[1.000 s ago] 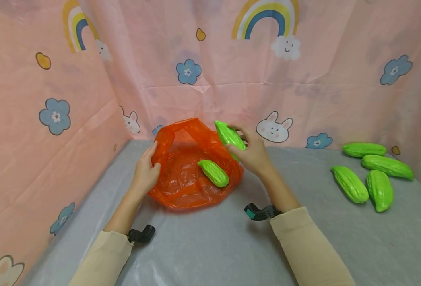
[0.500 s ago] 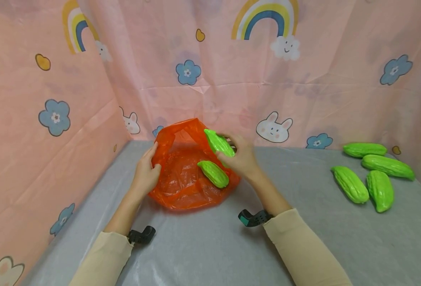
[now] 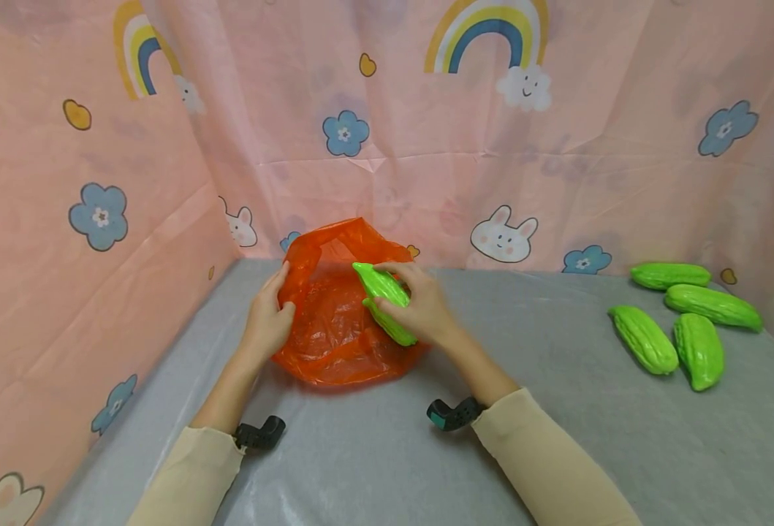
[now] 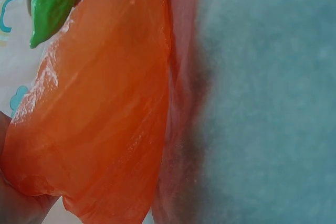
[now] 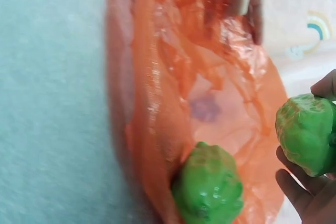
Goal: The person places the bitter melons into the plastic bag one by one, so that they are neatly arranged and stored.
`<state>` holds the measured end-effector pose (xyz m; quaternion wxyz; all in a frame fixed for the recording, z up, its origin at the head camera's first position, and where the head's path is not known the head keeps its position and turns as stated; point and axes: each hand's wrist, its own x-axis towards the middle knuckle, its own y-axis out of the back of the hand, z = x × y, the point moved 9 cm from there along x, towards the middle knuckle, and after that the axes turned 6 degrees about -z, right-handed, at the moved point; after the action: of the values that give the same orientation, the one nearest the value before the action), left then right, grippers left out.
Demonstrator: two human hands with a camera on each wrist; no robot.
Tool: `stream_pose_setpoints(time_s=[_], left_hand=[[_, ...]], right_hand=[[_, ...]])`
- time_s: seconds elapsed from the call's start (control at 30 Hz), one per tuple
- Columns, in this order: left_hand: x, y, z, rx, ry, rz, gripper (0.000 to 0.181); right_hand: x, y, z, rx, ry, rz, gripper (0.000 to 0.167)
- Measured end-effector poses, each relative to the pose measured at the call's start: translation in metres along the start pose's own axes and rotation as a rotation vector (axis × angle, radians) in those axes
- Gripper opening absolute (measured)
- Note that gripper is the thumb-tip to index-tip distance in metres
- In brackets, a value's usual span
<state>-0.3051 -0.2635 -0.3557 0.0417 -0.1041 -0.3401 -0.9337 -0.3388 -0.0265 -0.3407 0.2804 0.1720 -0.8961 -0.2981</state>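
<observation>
An orange plastic bag [image 3: 327, 321] lies with its mouth facing me, and my left hand [image 3: 270, 314] pinches its left rim. My right hand [image 3: 426, 303] grips a bright green, ridged bitter melon [image 3: 378, 282] over the bag's mouth, pointed end to the upper left. Inside, a second bitter melon [image 5: 209, 187] rests at the right of the bag; in the head view the held one and my hand partly cover it. The left wrist view has the outer side of the bag [image 4: 105, 98], with the held bitter melon [image 4: 55, 6] beyond its edge.
Several more bitter melons [image 3: 643, 340] lie in a group at the right of the grey-covered table [image 3: 360, 453]. Pink printed cloth [image 3: 413, 117] hangs at the back and sides. Each wrist wears a black camera band [image 3: 260, 432].
My right hand has moved left and a little downward with the bitter melon, from the bag's right edge to over its mouth. The left hand stays on the rim.
</observation>
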Motion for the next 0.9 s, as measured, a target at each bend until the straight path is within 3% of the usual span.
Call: stream_pose_setpoints(time_s=[0.33, 0.63, 0.9], left_hand=[[0.000, 0.000, -0.001, 0.006, 0.011, -0.002, 0.068], [0.000, 0.000, -0.001, 0.007, 0.010, -0.004, 0.067], [-0.001, 0.000, 0.000, 0.001, 0.013, -0.004, 0.067]], right_hand=[[-0.005, -0.023, 0.003, -0.006, -0.047, -0.067, 0.048], [-0.009, -0.040, 0.010, -0.112, -0.074, -0.102, 0.048], [-0.011, -0.045, 0.009, -0.194, -0.042, -0.082, 0.046]])
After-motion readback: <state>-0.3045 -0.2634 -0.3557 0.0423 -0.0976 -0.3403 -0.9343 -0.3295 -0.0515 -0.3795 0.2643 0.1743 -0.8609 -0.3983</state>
